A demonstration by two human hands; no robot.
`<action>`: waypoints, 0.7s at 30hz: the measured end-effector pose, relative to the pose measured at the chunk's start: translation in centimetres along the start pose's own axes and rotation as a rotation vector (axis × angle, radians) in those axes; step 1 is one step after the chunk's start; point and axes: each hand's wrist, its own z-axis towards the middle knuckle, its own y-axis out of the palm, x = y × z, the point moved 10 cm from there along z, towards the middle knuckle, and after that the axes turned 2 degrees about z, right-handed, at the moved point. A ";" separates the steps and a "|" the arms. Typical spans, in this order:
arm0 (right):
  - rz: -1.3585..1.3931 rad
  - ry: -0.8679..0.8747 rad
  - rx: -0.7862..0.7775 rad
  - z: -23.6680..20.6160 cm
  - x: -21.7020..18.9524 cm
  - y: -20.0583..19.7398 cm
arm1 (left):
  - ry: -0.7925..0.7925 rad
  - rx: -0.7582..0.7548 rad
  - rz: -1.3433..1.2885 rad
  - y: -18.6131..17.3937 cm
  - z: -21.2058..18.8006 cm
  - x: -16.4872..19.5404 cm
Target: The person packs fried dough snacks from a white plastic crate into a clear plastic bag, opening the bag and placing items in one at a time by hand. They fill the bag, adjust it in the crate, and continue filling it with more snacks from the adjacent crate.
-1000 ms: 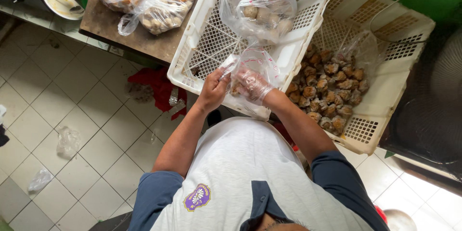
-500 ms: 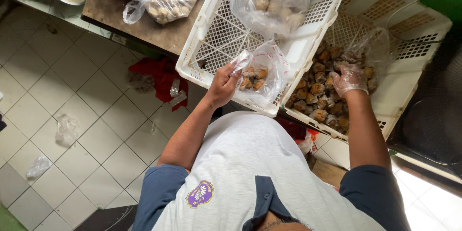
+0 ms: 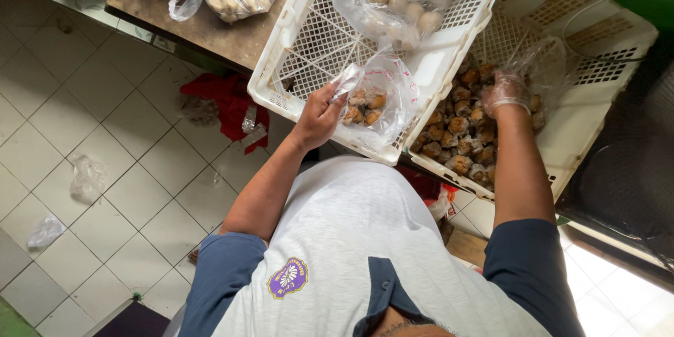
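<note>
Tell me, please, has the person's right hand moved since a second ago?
Yes. The right hand, in a clear glove, has left the small bag that the left hand holds and moved right, over the brown pieces in the right-hand white crate.

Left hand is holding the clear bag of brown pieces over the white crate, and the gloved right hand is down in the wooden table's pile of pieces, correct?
Not quite. The right hand is in the second white crate of brown pieces, not on the wooden table, as the head view shows. The left hand does hold the clear bag.
</note>
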 end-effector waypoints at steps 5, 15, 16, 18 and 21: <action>-0.004 0.181 -0.165 -0.5 -0.1 0.2 | -0.013 0.008 0.008 0.1 -0.1 -0.3; 1.077 0.054 -0.054 -2.0 4.9 3.2 | -0.045 0.024 -0.028 -0.1 -0.4 -1.3; 1.411 0.110 -0.152 -2.7 5.1 4.2 | -0.073 0.025 -0.037 -0.1 -0.4 -1.8; 1.773 0.031 -0.250 -4.5 3.8 3.2 | -0.058 0.016 -0.069 0.1 -0.4 -2.0; 1.995 -0.122 -0.293 -7.2 0.9 -0.5 | -0.070 0.012 -0.107 0.1 -0.3 -2.5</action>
